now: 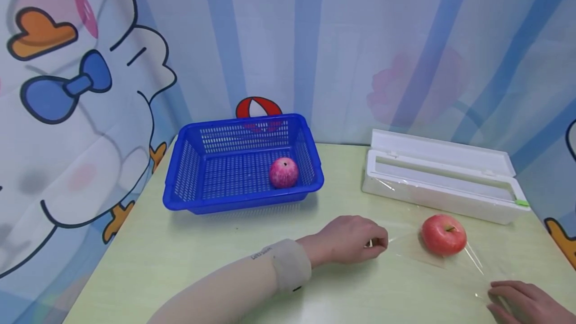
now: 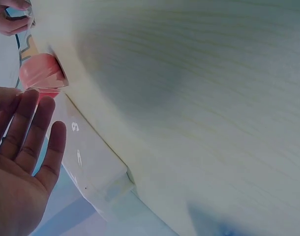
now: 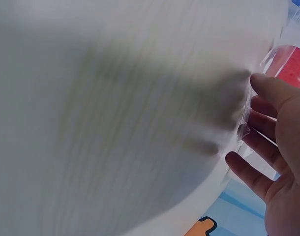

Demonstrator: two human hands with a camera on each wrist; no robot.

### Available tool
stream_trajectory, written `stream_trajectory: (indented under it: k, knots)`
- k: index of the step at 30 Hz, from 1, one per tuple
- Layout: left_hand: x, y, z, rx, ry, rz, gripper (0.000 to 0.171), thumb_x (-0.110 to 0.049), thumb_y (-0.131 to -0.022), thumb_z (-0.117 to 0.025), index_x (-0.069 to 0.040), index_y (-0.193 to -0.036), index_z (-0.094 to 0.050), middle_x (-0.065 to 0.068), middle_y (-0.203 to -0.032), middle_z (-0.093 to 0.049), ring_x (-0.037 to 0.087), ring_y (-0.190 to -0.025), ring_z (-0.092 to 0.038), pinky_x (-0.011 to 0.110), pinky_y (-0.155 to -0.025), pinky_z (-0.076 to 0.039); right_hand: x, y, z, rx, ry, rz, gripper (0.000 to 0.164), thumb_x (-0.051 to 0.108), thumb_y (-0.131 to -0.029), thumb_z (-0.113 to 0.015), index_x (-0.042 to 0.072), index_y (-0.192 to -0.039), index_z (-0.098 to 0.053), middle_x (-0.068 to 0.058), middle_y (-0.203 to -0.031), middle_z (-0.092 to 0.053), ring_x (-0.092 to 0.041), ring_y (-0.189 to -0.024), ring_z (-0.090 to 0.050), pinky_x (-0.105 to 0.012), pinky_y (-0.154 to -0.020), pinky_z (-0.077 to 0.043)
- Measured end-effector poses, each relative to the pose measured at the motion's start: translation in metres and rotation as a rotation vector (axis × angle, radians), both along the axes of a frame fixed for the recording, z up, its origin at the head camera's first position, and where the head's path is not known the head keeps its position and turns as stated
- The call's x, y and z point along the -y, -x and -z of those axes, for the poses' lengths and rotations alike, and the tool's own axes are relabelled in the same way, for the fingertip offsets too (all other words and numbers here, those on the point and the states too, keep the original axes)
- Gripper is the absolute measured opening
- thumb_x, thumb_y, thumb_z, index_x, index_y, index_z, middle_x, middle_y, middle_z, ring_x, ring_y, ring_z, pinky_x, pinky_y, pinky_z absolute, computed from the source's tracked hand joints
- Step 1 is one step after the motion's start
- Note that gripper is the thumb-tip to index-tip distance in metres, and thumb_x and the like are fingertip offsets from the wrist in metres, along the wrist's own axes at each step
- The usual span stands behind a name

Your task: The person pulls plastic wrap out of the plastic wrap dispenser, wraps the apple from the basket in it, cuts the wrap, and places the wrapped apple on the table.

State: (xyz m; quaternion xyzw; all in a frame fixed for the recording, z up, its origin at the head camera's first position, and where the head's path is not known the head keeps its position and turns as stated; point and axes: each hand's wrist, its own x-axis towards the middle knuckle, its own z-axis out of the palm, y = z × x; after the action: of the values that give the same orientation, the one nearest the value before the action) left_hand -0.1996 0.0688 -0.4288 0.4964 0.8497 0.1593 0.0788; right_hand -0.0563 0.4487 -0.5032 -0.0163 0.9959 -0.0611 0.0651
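Note:
A sheet of cling film (image 1: 414,250) lies stretched across the table, with a red apple (image 1: 444,235) sitting on it. My left hand (image 1: 353,240) pinches the film's left edge between thumb and index finger; in the left wrist view the hand's other fingers (image 2: 54,152) stay extended. At the sheet's near right corner, my right hand (image 1: 528,300) holds the film between thumb and fingers. Bunched film shows at those fingertips in the right wrist view, with the apple (image 3: 291,66) just beyond the thumb.
Behind the apple stands a white cling film dispenser box (image 1: 432,196), its lid (image 1: 443,151) raised and a green tab (image 1: 522,203) at its right end. A blue plastic basket (image 1: 243,199) at the back left contains a second, pink-streaked apple (image 1: 284,173). A printed curtain (image 1: 342,54) borders the table.

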Motion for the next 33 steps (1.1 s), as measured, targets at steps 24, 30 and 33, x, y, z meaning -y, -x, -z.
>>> stream_trajectory:
  k: [24, 30, 33]
  knots:
    - [-0.004, 0.011, -0.002, -0.028, -0.081, -0.079, 0.011, -0.018, -0.105, -0.066, -0.025, -0.101, -0.073, -0.017, -0.092, -0.065, -0.002, -0.084, -0.057, 0.015, -0.072, -0.043, 0.002, 0.014, -0.036, -0.205, 0.026, 0.008, 0.020, 0.003, -0.083, -0.088, -0.002, -0.097, -0.076, -0.021, -0.098, -0.074, -0.047, -0.093, -0.070, -0.064, -0.079, -0.058]
    - [-0.006, 0.016, -0.002, 0.001, -0.147, -0.143, 0.011, -0.019, -0.105, -0.066, -0.024, -0.104, -0.076, -0.016, -0.097, -0.072, -0.001, -0.088, -0.062, 0.015, -0.075, -0.047, 0.001, 0.024, -0.052, -0.268, 0.048, 0.029, 0.017, -0.002, -0.086, -0.084, -0.008, -0.098, -0.074, -0.018, -0.089, -0.073, -0.041, -0.082, -0.070, -0.061, -0.073, -0.059]
    - [-0.009, 0.019, -0.001, 0.028, -0.173, -0.174, 0.011, -0.019, -0.105, -0.066, -0.024, -0.105, -0.076, -0.015, -0.099, -0.074, 0.000, -0.090, -0.064, 0.016, -0.078, -0.048, -0.001, 0.032, -0.058, -0.274, 0.050, 0.035, 0.014, -0.002, -0.088, -0.083, -0.009, -0.096, -0.074, -0.015, -0.085, -0.072, -0.034, -0.076, -0.069, -0.058, -0.069, -0.059]
